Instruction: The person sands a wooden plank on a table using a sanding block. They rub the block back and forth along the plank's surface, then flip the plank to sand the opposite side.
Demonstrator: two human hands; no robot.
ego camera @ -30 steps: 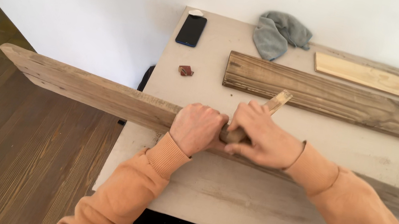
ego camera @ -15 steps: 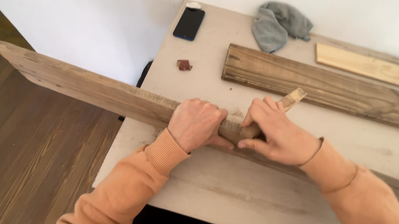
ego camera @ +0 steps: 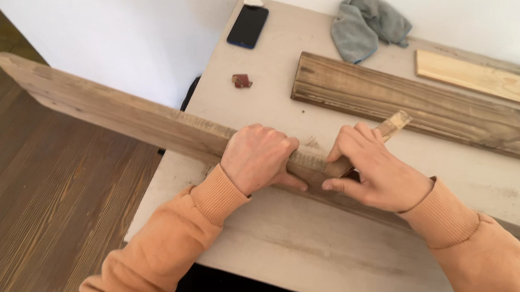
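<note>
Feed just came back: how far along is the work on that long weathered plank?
In hand: left hand grips the long weathered plank, right hand presses a small wooden stick against its edge. Dust beside the hands suggests some rubbing done. How much plank remains can't be told.

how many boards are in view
3, maybe more out of frame. A long board gripped by the left hand, jutting past the table; a dark board mid-table; a pale board by the wall.

A dark phone [ego camera: 248, 26] lies at the upper middle of the frame on the pale desk [ego camera: 327, 249], with a grey cloth [ego camera: 364, 26] to its right. A small reddish-brown scrap [ego camera: 241, 80] sits below the phone. Two boards lie at upper right: a dark stained board [ego camera: 448, 114] and a light board [ego camera: 509, 86] above it. Wooden floor [ego camera: 19, 197] fills the lower left.
</note>
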